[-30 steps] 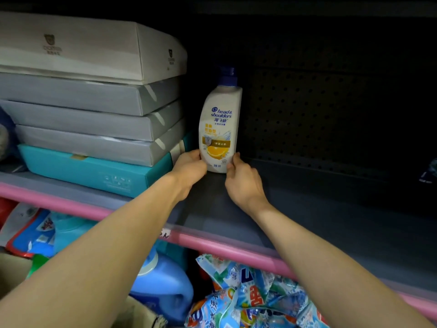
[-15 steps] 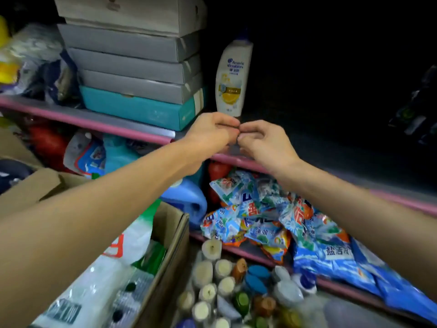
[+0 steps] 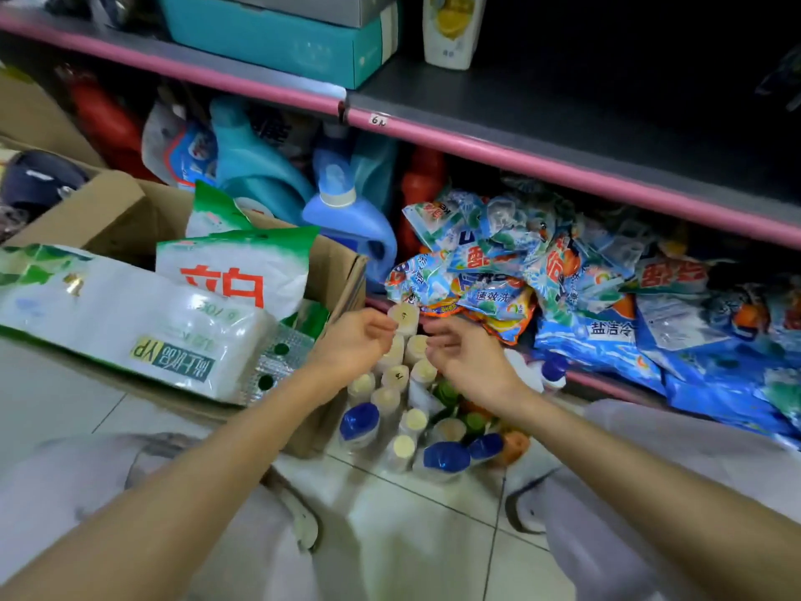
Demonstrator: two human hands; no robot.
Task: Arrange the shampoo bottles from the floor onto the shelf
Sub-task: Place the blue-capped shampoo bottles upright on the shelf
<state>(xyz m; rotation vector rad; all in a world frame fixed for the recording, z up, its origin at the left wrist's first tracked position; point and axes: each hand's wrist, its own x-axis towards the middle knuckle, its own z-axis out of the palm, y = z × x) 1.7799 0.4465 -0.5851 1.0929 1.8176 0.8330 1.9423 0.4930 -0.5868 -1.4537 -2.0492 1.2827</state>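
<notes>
A white shampoo bottle (image 3: 450,32) with a yellow label stands upright on the dark shelf (image 3: 563,119) at the top, beside a teal box. On the tiled floor stands a cluster of several shampoo bottles (image 3: 409,409), seen from above, with cream, blue, green and orange caps. My left hand (image 3: 353,340) and my right hand (image 3: 466,362) hover just above the far end of the cluster, fingers loosely curled and holding nothing. A cream-capped bottle (image 3: 404,317) shows between the two hands.
A cardboard box (image 3: 333,271) with detergent bags and a tissue pack stands left of the bottles. The lower shelf holds blue detergent jugs (image 3: 346,214) and heaped washing-powder bags (image 3: 585,275). Stacked boxes, the lowest teal (image 3: 281,36), sit on the upper shelf. My knees flank the floor tiles.
Both hands left the bottle standing on the shelf, came down past the pink shelf edge and now hang over the bottles on the floor. The view tilted downward.
</notes>
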